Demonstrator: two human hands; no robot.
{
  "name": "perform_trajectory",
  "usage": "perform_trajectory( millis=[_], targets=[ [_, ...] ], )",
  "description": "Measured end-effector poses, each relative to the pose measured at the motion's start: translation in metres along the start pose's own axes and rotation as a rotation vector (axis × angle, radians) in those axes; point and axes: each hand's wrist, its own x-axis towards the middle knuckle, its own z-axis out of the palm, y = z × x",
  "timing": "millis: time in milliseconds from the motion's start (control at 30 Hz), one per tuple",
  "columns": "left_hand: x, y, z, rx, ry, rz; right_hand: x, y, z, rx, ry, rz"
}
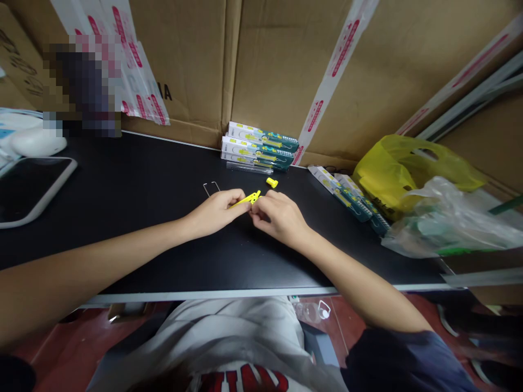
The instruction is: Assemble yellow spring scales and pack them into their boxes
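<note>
1. Head view: the left grip [226, 207] is closed on a slim yellow plastic piece [250, 199], pinching it between thumb and fingers. The piece slants up toward 2 o'clock, its far end poking out past the fingertips, above the surface [245, 261].

2. The right grip [263, 206] is curled at the piece's 3 o'clock side, fingertips bunched close against it. Whether they pinch it or a smaller part cannot be told; the knuckles hide the contact.

3. The piece looks light and fairly stiff, with small dark holes or gaps near its far end. Smooth plastic could slip or twist, and thin edges might snap if bent. The solid body is probably the safest hold, leaving the open end uncovered.

4. From the piece, a short yellow part [272, 183] lies near, at 2 o'clock, beyond the right grip. Thin bent metal wire [207, 190] lies toward 10 o'clock, beyond the left grip.

5. Farther out, at 12 o'clock, are a clear plastic tray [250, 170] and stacked printed boxes [257, 153]. At 3 o'clock, more printed boxes [341, 191] lie beside a yellow bag [373, 166] and a clear bag [441, 218]. At 9 o'clock sits a white-edged device [36, 185].
</note>
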Motion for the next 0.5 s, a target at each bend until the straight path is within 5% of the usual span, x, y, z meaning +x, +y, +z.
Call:
perform_trajectory(
  millis=[200, 500],
  targets=[
    [-0.001, 0.004, -0.007, 0.084, 0.009, 0.081, 0.001, 0.008, -0.002, 0.580, 0.049, 0.380],
    [-0.002, 0.000, -0.007, 0.088, -0.059, -0.003, 0.000, 0.014, 0.004, 0.825, 0.022, 0.340]
  ],
)
